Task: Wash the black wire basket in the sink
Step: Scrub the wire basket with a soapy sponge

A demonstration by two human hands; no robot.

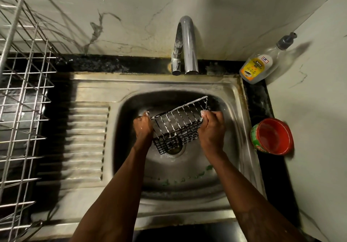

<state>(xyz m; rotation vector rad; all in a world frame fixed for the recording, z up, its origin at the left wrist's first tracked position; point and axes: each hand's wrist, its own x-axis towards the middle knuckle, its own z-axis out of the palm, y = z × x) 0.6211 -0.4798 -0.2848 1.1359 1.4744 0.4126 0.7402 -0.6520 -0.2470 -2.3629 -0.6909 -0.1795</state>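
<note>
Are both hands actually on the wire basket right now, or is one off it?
Touching, both. The head view shows the left hand gripping the basket at its left end and the right hand curled over its right end.

Left hand (143, 127): bare forearm extends from near left; fingers (145, 116) curled on left end of basket (176, 121), foam on knuckles.
Right hand (213, 129): bare forearm from near right; fingers curled on right end, foam-tipped.
</note>
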